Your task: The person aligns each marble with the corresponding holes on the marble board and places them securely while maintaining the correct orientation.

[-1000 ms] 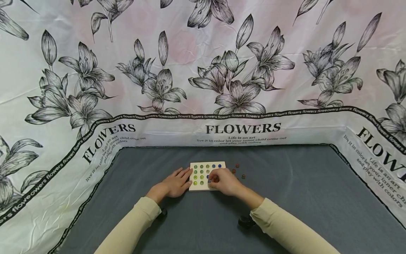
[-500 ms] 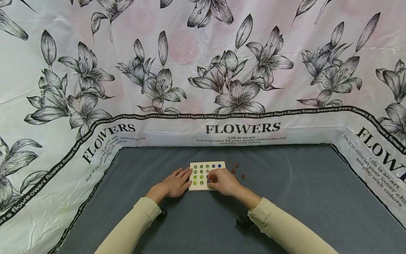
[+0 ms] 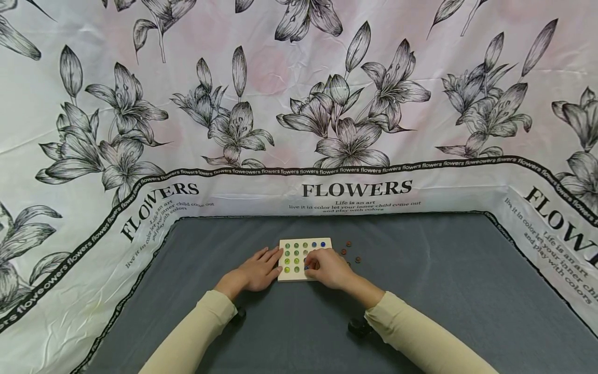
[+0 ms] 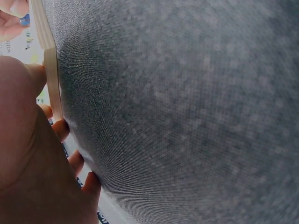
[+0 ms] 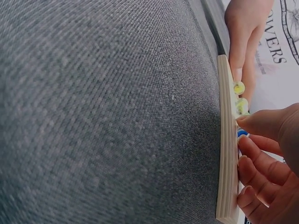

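Observation:
A pale wooden board (image 3: 290,277) lies on the grey cloth, with rows of glass marbles in it: green ones (image 3: 296,253), yellow ones (image 5: 238,87) and blue ones (image 3: 323,244). My left hand (image 3: 258,270) rests with extended fingers along the board's left edge; the left wrist view shows its thumb against the wooden side. Over the board's right half, my right hand (image 3: 330,268) pinches a blue marble (image 5: 242,133) between thumb and index finger, low at the board's surface. This hand hides much of the lower right part of the board.
Several reddish-brown marbles (image 3: 357,259) lie loose on the grey cloth (image 3: 411,306) to the right of the board. A white flower-printed sheet (image 3: 355,192) rises behind the cloth. Black devices (image 3: 358,327) sit under both wrists.
My right hand and forearm have shifted very slightly left, and the blue marble remains between the fingertips. My left hand and the board stay in place.

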Demonstrator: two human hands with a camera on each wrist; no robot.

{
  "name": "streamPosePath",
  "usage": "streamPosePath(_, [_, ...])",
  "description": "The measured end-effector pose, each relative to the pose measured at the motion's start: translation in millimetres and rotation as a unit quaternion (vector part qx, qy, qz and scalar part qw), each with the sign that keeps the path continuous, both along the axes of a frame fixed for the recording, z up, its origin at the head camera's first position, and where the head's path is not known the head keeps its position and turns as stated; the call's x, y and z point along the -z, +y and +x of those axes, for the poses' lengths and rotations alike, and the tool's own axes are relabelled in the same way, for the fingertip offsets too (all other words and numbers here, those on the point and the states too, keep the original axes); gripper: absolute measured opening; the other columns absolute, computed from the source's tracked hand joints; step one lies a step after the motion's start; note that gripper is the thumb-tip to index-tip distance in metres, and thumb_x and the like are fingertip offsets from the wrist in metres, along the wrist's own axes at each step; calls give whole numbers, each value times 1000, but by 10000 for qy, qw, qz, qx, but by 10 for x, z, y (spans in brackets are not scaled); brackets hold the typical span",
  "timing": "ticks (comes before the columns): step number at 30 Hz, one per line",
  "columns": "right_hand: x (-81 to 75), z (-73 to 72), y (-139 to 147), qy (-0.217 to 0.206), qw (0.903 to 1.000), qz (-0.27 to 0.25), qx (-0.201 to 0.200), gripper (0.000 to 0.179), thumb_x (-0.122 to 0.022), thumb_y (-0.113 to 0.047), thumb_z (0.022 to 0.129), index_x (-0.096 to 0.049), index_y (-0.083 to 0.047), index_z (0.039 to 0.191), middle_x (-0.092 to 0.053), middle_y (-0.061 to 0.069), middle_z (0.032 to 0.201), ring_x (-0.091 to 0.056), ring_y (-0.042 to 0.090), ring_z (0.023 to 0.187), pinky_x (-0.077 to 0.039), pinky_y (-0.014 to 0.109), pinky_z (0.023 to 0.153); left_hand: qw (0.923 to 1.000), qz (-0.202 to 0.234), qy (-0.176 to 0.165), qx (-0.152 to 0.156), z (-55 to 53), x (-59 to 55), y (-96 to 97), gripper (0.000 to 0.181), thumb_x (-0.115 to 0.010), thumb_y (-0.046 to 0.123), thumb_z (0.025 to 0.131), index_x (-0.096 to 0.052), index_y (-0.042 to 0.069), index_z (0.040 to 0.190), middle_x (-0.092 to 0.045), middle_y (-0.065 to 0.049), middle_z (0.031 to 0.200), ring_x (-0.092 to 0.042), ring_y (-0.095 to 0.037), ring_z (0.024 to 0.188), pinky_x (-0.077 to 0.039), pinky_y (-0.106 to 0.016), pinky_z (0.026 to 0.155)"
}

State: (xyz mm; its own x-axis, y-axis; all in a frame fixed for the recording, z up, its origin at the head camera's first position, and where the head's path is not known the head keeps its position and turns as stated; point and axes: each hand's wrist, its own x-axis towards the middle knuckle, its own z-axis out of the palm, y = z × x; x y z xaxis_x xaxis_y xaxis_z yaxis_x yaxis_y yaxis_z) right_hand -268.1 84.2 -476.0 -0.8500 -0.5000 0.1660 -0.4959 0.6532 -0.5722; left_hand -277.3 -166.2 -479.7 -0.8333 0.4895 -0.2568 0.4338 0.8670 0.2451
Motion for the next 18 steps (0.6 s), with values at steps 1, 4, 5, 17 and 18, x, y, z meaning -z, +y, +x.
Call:
streamPosePath(1, [0,-1,3,0,10000,-4,-9,9,-78,-9,90,-76,-8,98,-68,-4,83,-61,10,73,-51,30,64,10000,31,-12,2,11,-20,2,61,-31,41,113,-17,13,166,-16,-9,171,-10,-36,157,-14,-52,127])
streamPosePath(4, [-6,-6,13,5,10000,-46,-55,12,-78,-9,90,-76,-6,102,-69,-2,84,-62,10,73,-52,31,65,10000,30,-63,-5,33,-78,15,61,-30,41,113,-17,13,166,-15,-10,171,-10,-37,157,-13,-53,127])
streamPosePath(5, [-11,-8,17,12,9999,-65,-81,13,-78,-9,91,-76,-5,103,-70,-2,85,-63,11,74,-53,31,66,10000,60,-61,-22,38,-88,17,61,-31,41,113,-17,13,166,-15,-10,171,-9,-37,157,-13,-53,127])
streamPosePath(17, [-97,74,93,-36,9996,-11,-277,22,-75,-10,93,-73,-1,113,-70,0,88,-62,8,71,-53,28,64,9999,96,-49,-116,-21,20,10,61,-32,42,113,-17,17,166,-14,-5,172,-9,-34,158,-13,-51,127])
streamPosePath(18, [-109,93,111,-43,9996,-12,-288,22,-75,-11,94,-72,-1,114,-70,0,88,-61,8,71,-53,28,63,9999,110,-50,-107,-26,29,8,61,-33,42,113,-17,16,166,-14,-5,172,-9,-34,158,-13,-52,127])
